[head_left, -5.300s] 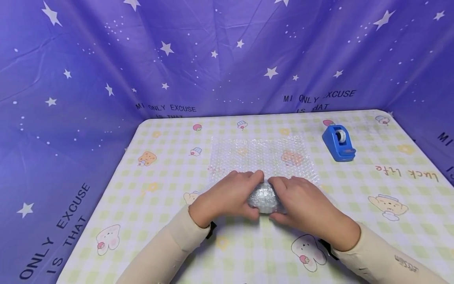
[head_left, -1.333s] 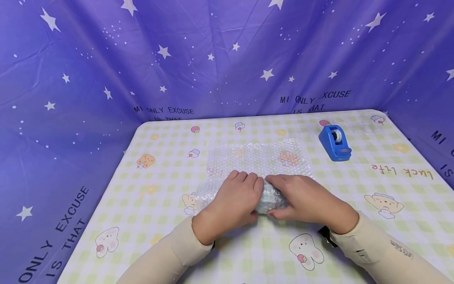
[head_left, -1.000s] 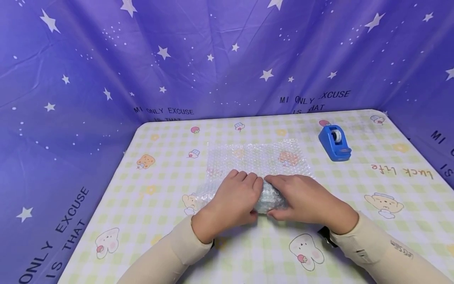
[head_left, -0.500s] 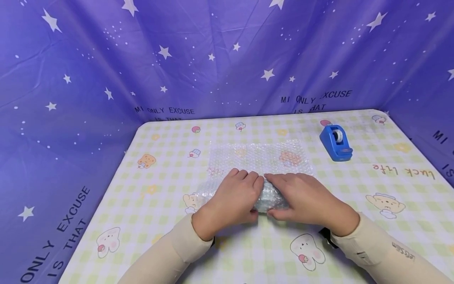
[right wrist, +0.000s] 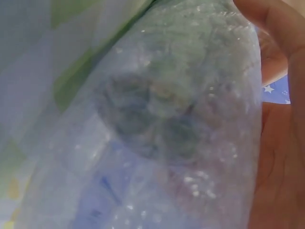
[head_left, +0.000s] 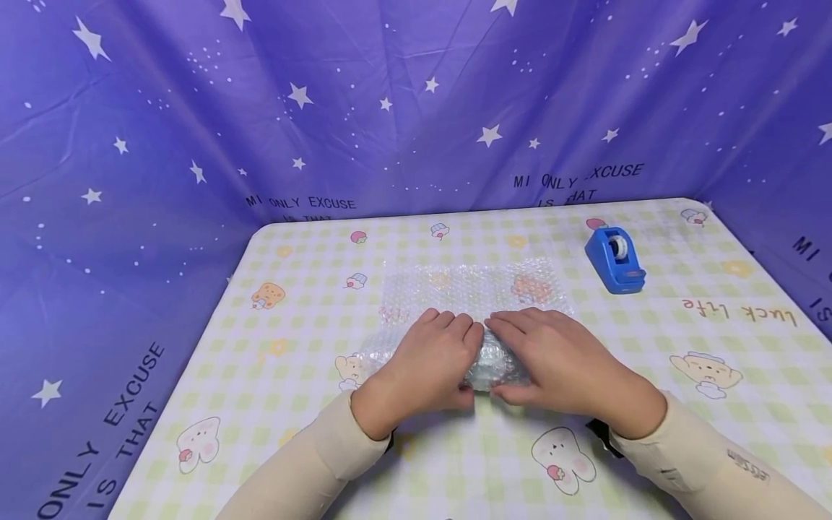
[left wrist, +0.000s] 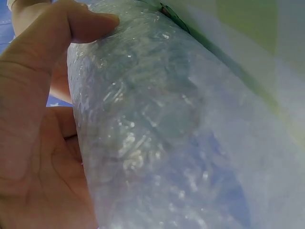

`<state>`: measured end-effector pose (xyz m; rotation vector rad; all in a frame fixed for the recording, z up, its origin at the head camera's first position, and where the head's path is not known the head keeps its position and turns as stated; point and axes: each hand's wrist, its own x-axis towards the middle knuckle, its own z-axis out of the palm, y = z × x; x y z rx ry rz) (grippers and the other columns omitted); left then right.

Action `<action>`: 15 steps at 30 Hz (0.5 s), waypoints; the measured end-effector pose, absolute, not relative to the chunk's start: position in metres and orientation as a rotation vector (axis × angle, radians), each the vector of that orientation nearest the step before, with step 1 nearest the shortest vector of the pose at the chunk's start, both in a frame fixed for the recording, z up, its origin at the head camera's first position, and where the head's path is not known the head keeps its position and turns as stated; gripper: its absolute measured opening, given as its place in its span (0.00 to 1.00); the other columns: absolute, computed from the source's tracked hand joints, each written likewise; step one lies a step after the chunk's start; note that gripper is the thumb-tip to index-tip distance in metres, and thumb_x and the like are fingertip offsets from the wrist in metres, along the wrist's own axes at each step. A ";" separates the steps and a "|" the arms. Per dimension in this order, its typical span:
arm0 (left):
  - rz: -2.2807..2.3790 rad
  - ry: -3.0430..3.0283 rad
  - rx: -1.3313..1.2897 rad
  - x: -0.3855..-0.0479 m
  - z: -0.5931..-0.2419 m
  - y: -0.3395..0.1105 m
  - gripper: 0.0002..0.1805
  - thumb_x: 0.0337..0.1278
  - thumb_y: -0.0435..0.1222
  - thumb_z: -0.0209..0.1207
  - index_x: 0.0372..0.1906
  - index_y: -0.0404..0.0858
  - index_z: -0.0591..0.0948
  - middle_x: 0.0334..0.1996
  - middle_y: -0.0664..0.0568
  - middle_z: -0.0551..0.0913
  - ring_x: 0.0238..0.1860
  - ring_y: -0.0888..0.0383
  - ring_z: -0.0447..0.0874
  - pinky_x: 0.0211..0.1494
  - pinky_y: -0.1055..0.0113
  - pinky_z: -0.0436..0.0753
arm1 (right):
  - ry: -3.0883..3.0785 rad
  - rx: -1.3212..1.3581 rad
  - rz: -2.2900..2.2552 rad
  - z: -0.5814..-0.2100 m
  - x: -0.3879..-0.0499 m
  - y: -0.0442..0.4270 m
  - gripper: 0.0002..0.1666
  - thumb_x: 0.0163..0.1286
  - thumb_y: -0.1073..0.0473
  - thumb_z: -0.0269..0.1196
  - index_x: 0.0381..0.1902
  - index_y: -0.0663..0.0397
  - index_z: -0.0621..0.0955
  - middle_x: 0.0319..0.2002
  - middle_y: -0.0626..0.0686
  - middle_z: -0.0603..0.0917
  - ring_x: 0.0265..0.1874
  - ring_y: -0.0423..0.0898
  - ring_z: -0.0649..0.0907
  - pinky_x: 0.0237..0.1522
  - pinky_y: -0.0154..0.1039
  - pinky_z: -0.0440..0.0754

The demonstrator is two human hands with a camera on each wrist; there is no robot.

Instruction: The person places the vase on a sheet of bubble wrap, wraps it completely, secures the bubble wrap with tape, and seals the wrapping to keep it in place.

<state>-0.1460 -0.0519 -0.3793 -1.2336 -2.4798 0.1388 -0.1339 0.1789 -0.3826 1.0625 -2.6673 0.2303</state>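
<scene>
Both hands hold a roll of bubble wrap (head_left: 492,370) near the middle of the table. My left hand (head_left: 422,370) curls over its left part, thumb on the near side, and my right hand (head_left: 560,361) grips the right part likewise. From the roll, a flat sheet of bubble wrap (head_left: 464,289) stretches away toward the far side. In the left wrist view, the wrapped tube (left wrist: 138,114) lies against the palm with the thumb pressing on it. Through the film, the right wrist view shows a dark round end (right wrist: 150,117) of the wrapped object; its kind is unclear.
A blue tape dispenser (head_left: 615,263) with a roll of tape stands at the back right of the table. Checked cloth with cartoon prints covers the table (head_left: 299,390). A purple star-patterned curtain (head_left: 390,108) hangs behind and at both sides.
Since the earliest frame, my left hand has curled further over the roll, and loose wrap shows left of it. In the last half second, my right fingers have shifted slightly on the roll.
</scene>
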 end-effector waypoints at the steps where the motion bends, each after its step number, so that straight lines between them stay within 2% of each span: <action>1: 0.136 -2.479 -1.235 -0.146 -0.379 -0.052 0.32 0.29 0.56 0.69 0.45 0.43 0.80 0.37 0.57 0.80 0.34 0.55 0.79 0.39 0.63 0.73 | -2.671 1.060 0.226 -0.382 -0.133 0.179 0.56 0.51 0.27 0.73 0.67 0.59 0.78 0.61 0.54 0.83 0.59 0.54 0.84 0.60 0.55 0.80; 15: 0.138 -2.478 -1.265 -0.146 -0.379 -0.052 0.36 0.29 0.61 0.67 0.46 0.42 0.81 0.37 0.57 0.80 0.34 0.56 0.79 0.39 0.62 0.72 | -2.696 1.049 0.213 -0.374 -0.126 0.173 0.55 0.48 0.28 0.76 0.66 0.56 0.79 0.61 0.51 0.83 0.59 0.52 0.83 0.58 0.56 0.80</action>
